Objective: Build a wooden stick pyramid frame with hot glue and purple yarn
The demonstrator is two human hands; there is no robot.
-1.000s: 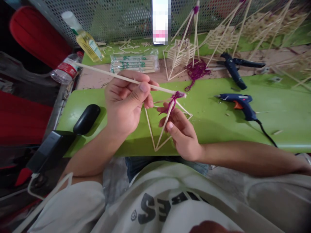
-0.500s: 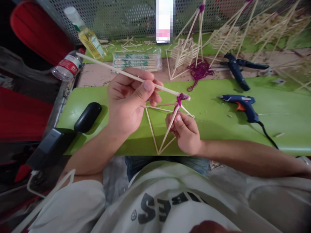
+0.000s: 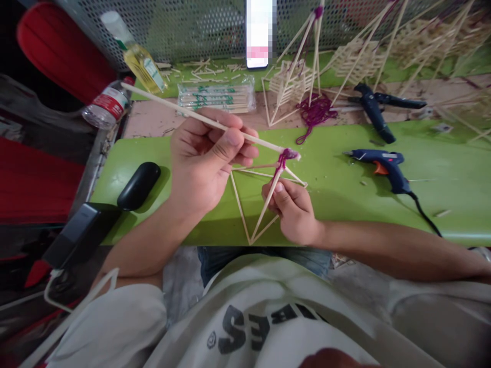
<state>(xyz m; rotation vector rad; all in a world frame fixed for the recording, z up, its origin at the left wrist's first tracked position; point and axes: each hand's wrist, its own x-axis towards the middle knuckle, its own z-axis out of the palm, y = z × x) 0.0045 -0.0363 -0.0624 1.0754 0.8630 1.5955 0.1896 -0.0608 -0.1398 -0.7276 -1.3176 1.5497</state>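
My left hand (image 3: 209, 158) pinches a long pale wooden stick (image 3: 164, 104) between thumb and fingers. The stick slants down to the right, and its right end touches purple yarn (image 3: 284, 157) wound round the joint. Lower down, my right hand (image 3: 294, 208) grips a slanting stick of the frame (image 3: 264, 214) just below the yarn. That frame is made of sticks in a triangular shape and rests on the green table (image 3: 345, 204), its near corner close to the table's front edge. My fingers partly hide some of its sticks.
A blue glue gun (image 3: 383, 162) with a black cord lies at the right, below a dark tool (image 3: 374, 112). Behind are purple yarn (image 3: 316, 113), stick models (image 3: 291, 84), packaged sticks (image 3: 217, 97) and a phone (image 3: 257, 36). Left are a black case (image 3: 138, 185) and bottles (image 3: 143, 66).
Both hands keep their grips and have barely moved. The yarn joint and the end of the stick sit very slightly lower.
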